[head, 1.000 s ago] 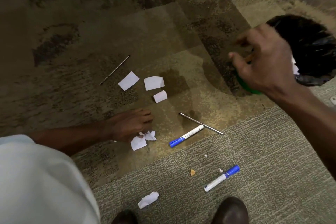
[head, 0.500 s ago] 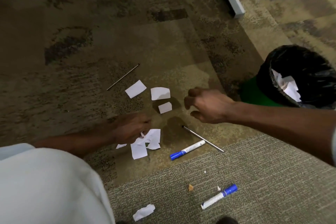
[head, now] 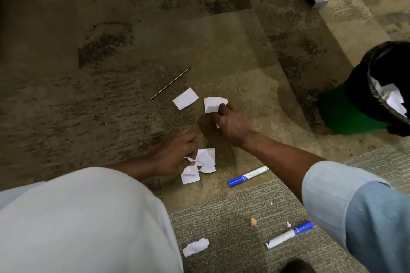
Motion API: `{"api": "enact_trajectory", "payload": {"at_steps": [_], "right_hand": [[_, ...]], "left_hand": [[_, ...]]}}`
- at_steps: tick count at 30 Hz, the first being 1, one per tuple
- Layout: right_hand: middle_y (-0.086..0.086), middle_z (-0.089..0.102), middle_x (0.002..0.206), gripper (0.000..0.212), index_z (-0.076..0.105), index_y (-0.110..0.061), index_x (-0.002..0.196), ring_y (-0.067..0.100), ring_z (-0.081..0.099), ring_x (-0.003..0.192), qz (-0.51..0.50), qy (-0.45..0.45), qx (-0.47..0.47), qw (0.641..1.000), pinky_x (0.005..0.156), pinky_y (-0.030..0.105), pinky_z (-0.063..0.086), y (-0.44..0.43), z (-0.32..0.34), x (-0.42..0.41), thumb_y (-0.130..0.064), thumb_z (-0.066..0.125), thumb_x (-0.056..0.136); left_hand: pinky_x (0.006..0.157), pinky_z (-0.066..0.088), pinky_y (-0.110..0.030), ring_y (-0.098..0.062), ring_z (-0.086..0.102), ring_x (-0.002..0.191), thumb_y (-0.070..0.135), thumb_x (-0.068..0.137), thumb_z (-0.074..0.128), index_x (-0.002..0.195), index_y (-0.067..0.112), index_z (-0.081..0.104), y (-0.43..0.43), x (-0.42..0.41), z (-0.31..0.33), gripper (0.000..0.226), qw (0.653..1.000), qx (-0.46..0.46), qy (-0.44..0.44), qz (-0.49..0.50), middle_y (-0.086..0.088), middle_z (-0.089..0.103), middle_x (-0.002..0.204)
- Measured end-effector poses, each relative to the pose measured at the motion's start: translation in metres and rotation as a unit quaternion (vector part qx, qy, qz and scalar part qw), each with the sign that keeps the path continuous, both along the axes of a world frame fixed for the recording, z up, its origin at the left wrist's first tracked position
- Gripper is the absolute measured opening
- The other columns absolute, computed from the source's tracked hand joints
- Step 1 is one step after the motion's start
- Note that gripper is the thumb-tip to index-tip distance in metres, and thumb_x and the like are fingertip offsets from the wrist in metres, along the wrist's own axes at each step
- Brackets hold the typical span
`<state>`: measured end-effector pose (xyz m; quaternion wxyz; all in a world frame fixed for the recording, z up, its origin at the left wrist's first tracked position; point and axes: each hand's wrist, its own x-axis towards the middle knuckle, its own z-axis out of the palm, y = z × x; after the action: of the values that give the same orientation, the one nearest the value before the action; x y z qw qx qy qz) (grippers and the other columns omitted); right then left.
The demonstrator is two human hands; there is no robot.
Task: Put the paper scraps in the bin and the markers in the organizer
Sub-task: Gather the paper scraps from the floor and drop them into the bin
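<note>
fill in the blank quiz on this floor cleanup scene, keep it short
1. The bin has a ____ body under its black liner.
2. The marker nearest the left hand has a ____ cap.
3. The right hand touches a ____ paper scrap.
Missing words: green; blue; white.

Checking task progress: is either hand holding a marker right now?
No: both markers lie on the carpet; left hand and right hand are at paper scraps.
</note>
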<state>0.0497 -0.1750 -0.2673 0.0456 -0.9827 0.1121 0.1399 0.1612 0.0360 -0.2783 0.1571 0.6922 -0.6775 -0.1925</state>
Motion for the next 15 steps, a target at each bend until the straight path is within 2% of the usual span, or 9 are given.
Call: {"api": "enact_trajectory", "payload": {"at_steps": [3,7,12,15], "right_hand": [[0.015,0.052,0.128,0.036,0.059,-0.013,0.131,0.035,0.049,0.125,-0.017,-0.003,0.012,1.000,0.079,0.044,0.058,-0.003,-0.004,-0.005,-0.027,0.061,0.098],[0.016,0.050,0.136,0.052,0.056,-0.016,0.139,0.035,0.040,0.134,-0.047,0.002,0.018,0.999,0.085,0.049,0.058,-0.010,-0.006,-0.012,-0.032,0.071,0.091],[0.012,0.062,0.126,0.044,0.062,-0.016,0.127,0.034,0.054,0.121,-0.076,-0.023,0.074,0.994,0.082,0.045,0.056,-0.015,-0.007,-0.015,-0.028,0.075,0.087],[0.006,0.068,0.118,0.048,0.066,-0.021,0.122,0.030,0.067,0.105,-0.106,-0.034,0.165,0.980,0.077,0.039,0.056,-0.009,0.000,-0.017,-0.032,0.085,0.080]], "left_hand": [[0.079,0.046,-0.040,-0.019,0.052,0.098,0.033,0.078,0.081,0.077,0.024,0.064,0.005,-0.002,0.007,0.019,0.999,0.007,0.039,0.030,0.006,0.056,0.095],[0.085,0.046,-0.037,-0.019,0.051,0.107,0.030,0.073,0.086,0.078,0.021,0.067,0.022,-0.011,0.007,0.022,0.996,0.026,0.051,0.064,0.004,0.056,0.105],[0.078,0.053,-0.036,-0.025,0.055,0.108,0.018,0.062,0.095,0.070,0.017,0.068,0.039,-0.034,0.002,0.028,0.988,0.049,0.028,0.143,-0.004,0.059,0.115],[0.086,0.045,-0.035,-0.028,0.054,0.111,0.023,0.057,0.095,0.068,0.018,0.066,0.042,-0.043,0.001,0.032,0.983,0.070,0.012,0.171,-0.004,0.059,0.119]]}}
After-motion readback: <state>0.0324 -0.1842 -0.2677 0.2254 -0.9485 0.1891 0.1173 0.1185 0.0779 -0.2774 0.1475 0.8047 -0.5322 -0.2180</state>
